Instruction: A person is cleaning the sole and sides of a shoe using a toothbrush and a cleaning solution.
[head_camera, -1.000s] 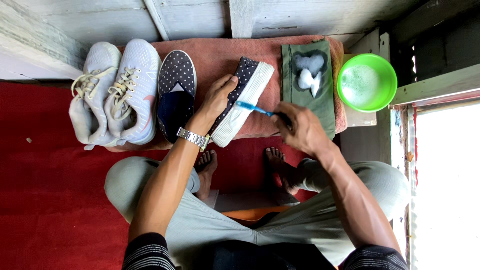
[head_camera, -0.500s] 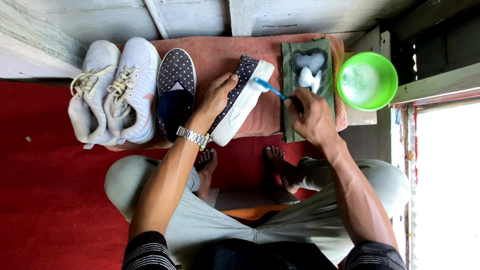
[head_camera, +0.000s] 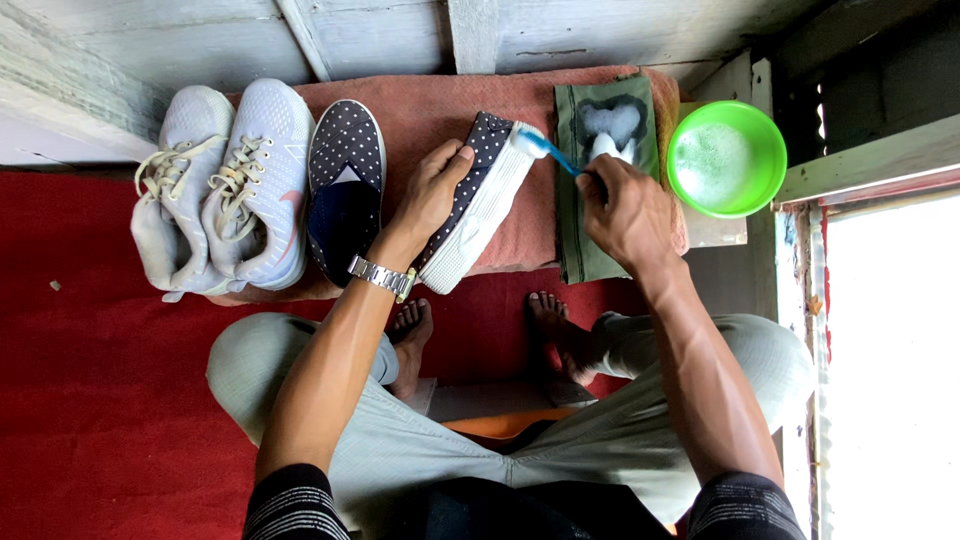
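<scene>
My left hand (head_camera: 430, 195) grips a dark polka-dot slip-on shoe (head_camera: 478, 205), tilted on its side so the white sole faces right. My right hand (head_camera: 625, 210) holds a blue toothbrush (head_camera: 548, 150); its foamy head touches the toe end of the white sole. The matching polka-dot shoe (head_camera: 345, 190) lies flat just left of my left hand. A silver watch (head_camera: 381, 277) is on my left wrist.
A pair of light grey lace-up sneakers (head_camera: 225, 185) sits at the left on a reddish towel (head_camera: 420, 110). A green cloth with foam (head_camera: 605, 130) lies under my right hand. A green bowl of soapy water (head_camera: 726, 158) stands at right. My bare feet rest on red carpet (head_camera: 100, 400).
My right hand has moved the toothbrush up along the white sole, from its middle to the toe end. The left hand keeps the shoe still.
</scene>
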